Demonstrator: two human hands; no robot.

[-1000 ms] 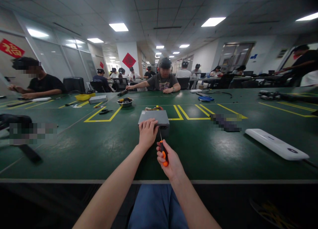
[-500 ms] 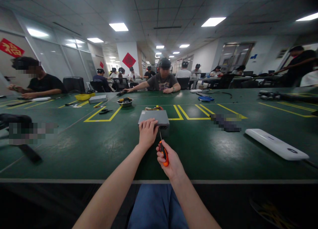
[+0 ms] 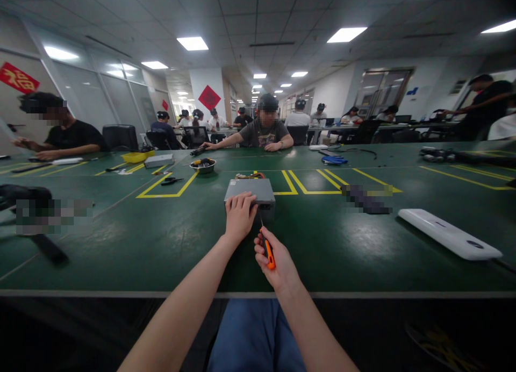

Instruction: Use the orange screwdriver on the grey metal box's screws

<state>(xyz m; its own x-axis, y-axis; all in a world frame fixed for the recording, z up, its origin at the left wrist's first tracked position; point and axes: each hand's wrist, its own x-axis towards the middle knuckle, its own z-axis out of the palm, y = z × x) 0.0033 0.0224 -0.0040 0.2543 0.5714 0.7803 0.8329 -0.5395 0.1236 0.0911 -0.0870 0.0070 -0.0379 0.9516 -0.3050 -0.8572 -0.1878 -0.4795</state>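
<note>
My left hand [image 3: 241, 217] lies flat over the near edge of a grey metal box [image 3: 250, 190], fingers on its top. My right hand [image 3: 278, 262] grips a small screwdriver with an orange handle [image 3: 268, 251]. Its thin shaft points up and away, with the tip close to the box's dark front face. I cannot tell whether the tip touches the box. The box sits on a green workbench [image 3: 322, 264], and my left hand hides part of its front.
Behind the box lie coloured wires [image 3: 249, 176]. A steel bowl of parts [image 3: 202, 166], black-handled scissors [image 3: 171, 181], a yellow tray [image 3: 137, 156] and a long white case [image 3: 449, 234] share the bench. Yellow tape lines mark it. Co-workers [image 3: 266, 127] sit across it.
The screwdriver in my right hand has tilted slightly, its handle more upright and its tip a little further up. My left hand and the box have not moved.
</note>
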